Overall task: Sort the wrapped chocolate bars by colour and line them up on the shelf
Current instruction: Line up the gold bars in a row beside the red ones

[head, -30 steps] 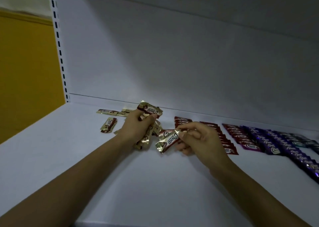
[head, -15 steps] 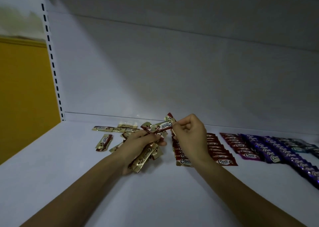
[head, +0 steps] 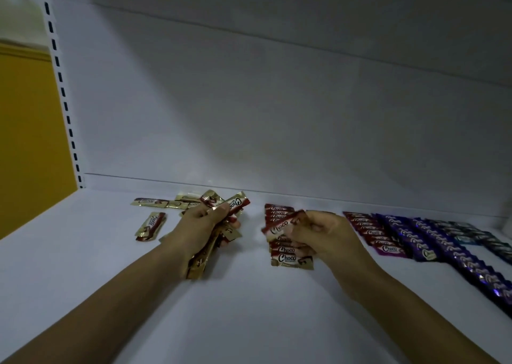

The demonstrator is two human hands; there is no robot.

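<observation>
One single bar is pinched by its end between the thumb and curled fingers of the right hand. Its wrapper is red and gold with white "Choco" lettering, and it is held tilted just above the red-gold row. On the other side, a bunch of bars is gripped in the closed fingers of the left hand, fanned out above and below the fist. The topmost bar is pressed under the thumb, lettering turned up. How many are packed in that grip cannot be told, but there are several.

Beneath the right hand, the red-gold row is laid in overlapping steps toward the back panel. About six labels can be made out, and the rest are covered by the hand. One loose bar is seen lying alone on the far side of the left hand. About three scattered bars are spread behind it near the back edge.

Further right, four more rows are lined up side by side. First comes a crimson row, fronted by a magenta wrapper. Next are a short purple row and a long purple row, which is cut off by the frame edge. Last is a dark teal row, its labels too dim to be counted. Everything is laid on the white shelf.
</observation>
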